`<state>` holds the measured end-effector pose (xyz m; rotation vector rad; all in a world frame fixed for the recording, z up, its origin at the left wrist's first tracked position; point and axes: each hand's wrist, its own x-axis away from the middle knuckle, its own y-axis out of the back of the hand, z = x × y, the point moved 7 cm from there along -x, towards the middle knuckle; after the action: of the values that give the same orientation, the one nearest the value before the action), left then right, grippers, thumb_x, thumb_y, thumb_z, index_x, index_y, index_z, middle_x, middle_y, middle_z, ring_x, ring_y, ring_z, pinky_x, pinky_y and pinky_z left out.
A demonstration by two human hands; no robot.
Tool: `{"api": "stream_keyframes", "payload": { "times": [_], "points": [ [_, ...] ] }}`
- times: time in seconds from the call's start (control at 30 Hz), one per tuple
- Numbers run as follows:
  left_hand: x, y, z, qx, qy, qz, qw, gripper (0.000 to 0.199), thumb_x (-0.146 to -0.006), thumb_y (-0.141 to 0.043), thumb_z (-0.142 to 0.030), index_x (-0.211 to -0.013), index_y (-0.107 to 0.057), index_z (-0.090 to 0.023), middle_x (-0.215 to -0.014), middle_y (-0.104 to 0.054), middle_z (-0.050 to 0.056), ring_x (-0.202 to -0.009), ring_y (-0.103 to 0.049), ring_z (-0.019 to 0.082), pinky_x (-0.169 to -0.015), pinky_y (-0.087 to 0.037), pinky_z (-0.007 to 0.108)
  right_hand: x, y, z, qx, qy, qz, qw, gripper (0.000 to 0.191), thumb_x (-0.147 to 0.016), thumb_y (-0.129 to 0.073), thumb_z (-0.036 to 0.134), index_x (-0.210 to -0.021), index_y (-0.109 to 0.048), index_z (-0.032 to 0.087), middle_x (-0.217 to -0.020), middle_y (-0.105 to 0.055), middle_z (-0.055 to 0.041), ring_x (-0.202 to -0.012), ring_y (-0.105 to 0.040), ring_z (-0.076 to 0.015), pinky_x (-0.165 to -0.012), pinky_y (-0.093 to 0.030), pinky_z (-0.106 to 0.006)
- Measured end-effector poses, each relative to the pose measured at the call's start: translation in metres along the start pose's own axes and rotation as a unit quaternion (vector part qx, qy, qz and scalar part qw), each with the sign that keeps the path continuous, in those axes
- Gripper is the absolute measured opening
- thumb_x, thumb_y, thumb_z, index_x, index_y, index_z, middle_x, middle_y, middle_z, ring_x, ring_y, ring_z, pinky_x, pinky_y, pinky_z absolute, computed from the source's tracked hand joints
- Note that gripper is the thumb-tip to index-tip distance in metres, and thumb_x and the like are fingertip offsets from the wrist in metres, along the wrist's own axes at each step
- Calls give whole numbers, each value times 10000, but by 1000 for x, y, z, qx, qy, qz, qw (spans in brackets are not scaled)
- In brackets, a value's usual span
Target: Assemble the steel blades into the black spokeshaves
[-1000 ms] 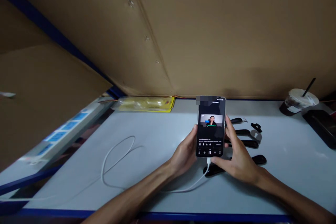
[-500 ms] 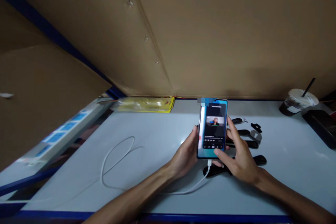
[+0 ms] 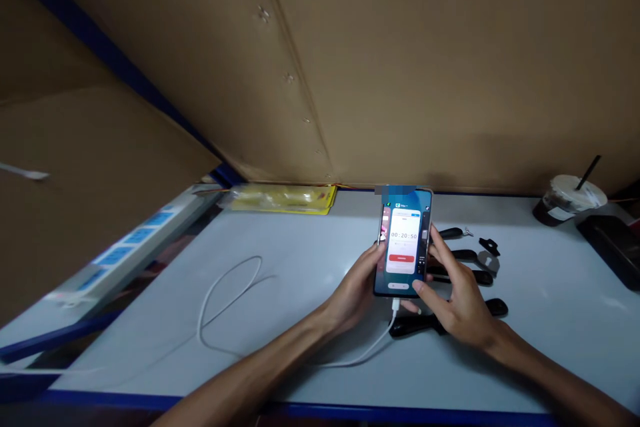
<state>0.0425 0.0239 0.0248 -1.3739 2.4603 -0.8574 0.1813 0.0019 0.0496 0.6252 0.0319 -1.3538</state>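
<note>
A smartphone (image 3: pixel 403 247) is held upright over the table between both hands, its lit screen showing app cards with a timer reading 00:20:50. My left hand (image 3: pixel 354 287) grips its left edge, thumb along the side and fingers behind. Round the right edge close the fingers of my right hand (image 3: pixel 460 300), with the thumb at the lower right of the screen. A white charging cable (image 3: pixel 373 350) is plugged into the bottom of the phone. Several black-handled tools (image 3: pixel 417 325) lie under and behind the hands, partly hidden by them.
On the white table (image 3: pixel 280 313) the cable loops to the left. A yellow blister pack (image 3: pixel 283 199) lies along the back edge. A lidded drink cup (image 3: pixel 567 200) with a straw and a black case (image 3: pixel 610 247) stand at the right. A power strip (image 3: pixel 125 247) runs along the left.
The phone screen has switched from a dark video page to app cards with a timer. The right thumb has shifted slightly on the screen. Both hands still hold the phone.
</note>
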Motion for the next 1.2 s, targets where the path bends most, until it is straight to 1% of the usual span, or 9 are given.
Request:
{"api": "stream_keyframes", "payload": {
  "times": [0.13, 0.3, 0.43, 0.53, 0.63, 0.73, 0.83, 0.93, 1.2],
  "points": [
    [-1, 5, -3, -26, -16, -55, 998, 652, -871, -774, -459, -1418, -566, -171, -1214, -747, 166, -1008, -760, 364, -538, -649, 335, 1, -2, -2, 29, 15, 10, 999, 849, -956, -602, 223, -1676, -165, 327, -1480, -601, -140, -1279, -632, -345, -1034, -550, -629],
    [0, 7, -5, -45, -22, -90, 995, 568, -889, -750, -443, -1354, -602, -153, -1198, -753, 168, -937, -780, 336, -483, -627, 294, 3, -6, -4, 53, 32, 16, 998, 879, -947, -618, 213, -1672, -147, 373, -1483, -598, -123, -1290, -624, -335, -1025, -560, -614],
    [-3, 9, -4, -51, -20, -80, 995, 636, -867, -734, -577, -1341, -611, -172, -1231, -742, 177, -949, -776, 343, -503, -631, 308, 2, -5, -3, 71, 48, 18, 996, 888, -947, -615, 202, -1675, -132, 365, -1479, -600, -123, -1283, -632, -323, -1028, -567, -588],
    [-9, 18, -9, -67, -13, -70, 995, 727, -893, -614, -730, -1344, -625, -161, -1191, -752, 192, -939, -772, 350, -507, -625, 323, 0, -3, -1, 89, 60, 10, 994, 856, -961, -613, 222, -1671, -157, 366, -1452, -618, -124, -1266, -646, -313, -987, -599, -550],
    [-18, 41, -24, -93, -5, -81, 992, 778, -958, -433, -784, -1339, -630, -135, -1121, -763, 197, -859, -773, 329, -439, -569, 296, -1, 4, 2, 113, 78, -18, 990, 809, -979, -602, 244, -1664, -190, 368, -1422, -636, -121, -1261, -648, -307, -962, -612, -534],
    [-25, 76, -45, -125, -9, -128, 984, 730, -1012, -360, -745, -1335, -609, -140, -1033, -754, 153, -752, -747, 244, -447, -536, 261, -1, 10, 6, 121, 96, -50, 987, 756, -988, -596, 243, -1647, -247, 366, -1394, -654, -110, -1215, -668, -287, -955, -613, -525],
    [-27, 112, -63, -161, -11, -186, 969, 473, -1041, -546, -555, -1279, -613, -152, -1093, -703, 83, -838, -705, 170, -704, -617, 324, -1, 15, 8, 118, 102, -67, 985, 690, -998, -593, 250, -1623, -312, 340, -1364, -669, -112, -1203, -672, -282, -951, -612, -518],
    [-27, 138, -72, -205, -9, -235, 950, 366, -1018, -635, -427, -1264, -621, -158, -1210, -668, 89, -1009, -687, 213, -863, -612, 409, -1, 18, 8, 121, 103, -78, 984, 638, -1004, -596, 263, -1595, -362, 310, -1344, -677, -120, -1196, -674, -281, -970, -599, -526],
    [-26, 169, -82, -348, -13, -309, 885, 372, -1009, -652, -400, -1294, -614, -164, -1285, -645, 99, -1098, -670, 244, -932, -596, 454, -6, 26, 11, 126, 137, -119, 975, 544, -997, -581, 227, -1525, -454, 258, -1220, -722, -113, -1099, -707, -253, -901, -619, -463]
  ]
}}
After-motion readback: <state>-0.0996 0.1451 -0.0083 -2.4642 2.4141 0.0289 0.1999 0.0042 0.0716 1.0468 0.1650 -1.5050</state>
